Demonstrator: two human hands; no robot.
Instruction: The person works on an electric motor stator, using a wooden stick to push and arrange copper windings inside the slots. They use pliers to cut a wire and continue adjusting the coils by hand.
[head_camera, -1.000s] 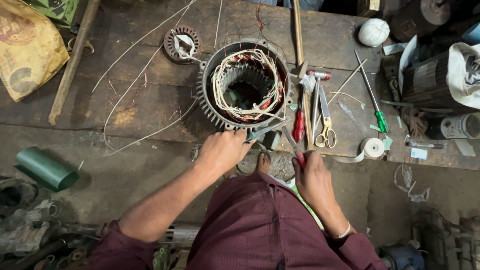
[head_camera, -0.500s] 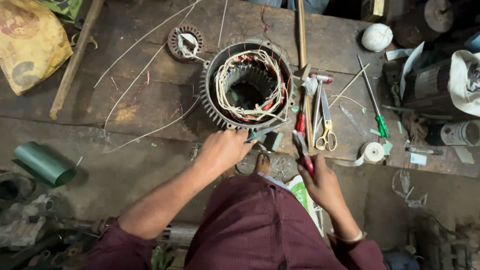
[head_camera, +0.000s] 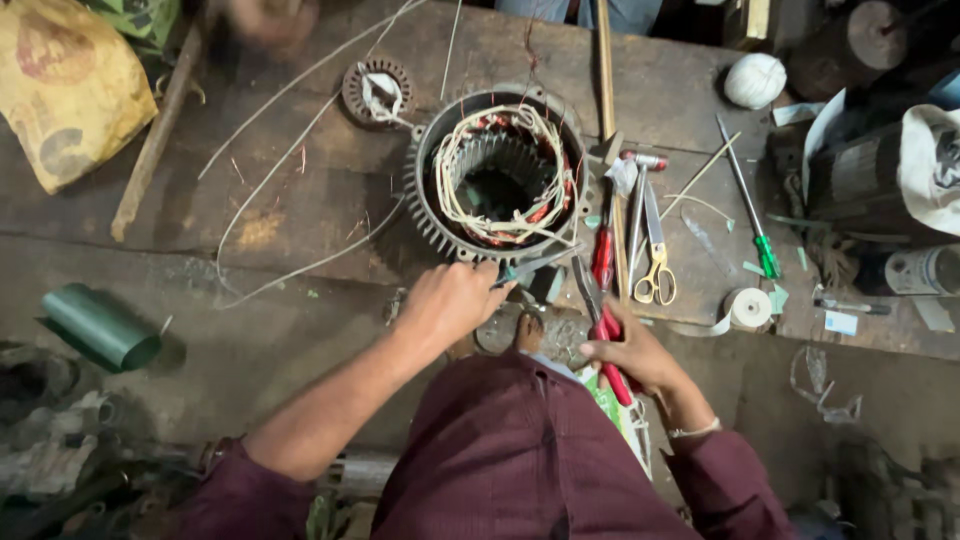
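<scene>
Two hands worked at the desk. Just beyond the left hand sat the finned motor stator, its coiled windings showing. Left fingers were clamped on a small grey tool touching its rim. Right hand had its fingers closed around red-handled pliers; yellow-handled scissors lay just beyond.

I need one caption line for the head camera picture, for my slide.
Seen from above, a person's left hand rests at the rim of a motor stator with loose windings, while the right hand grips red-handled pliers on a cluttered workbench.
</scene>
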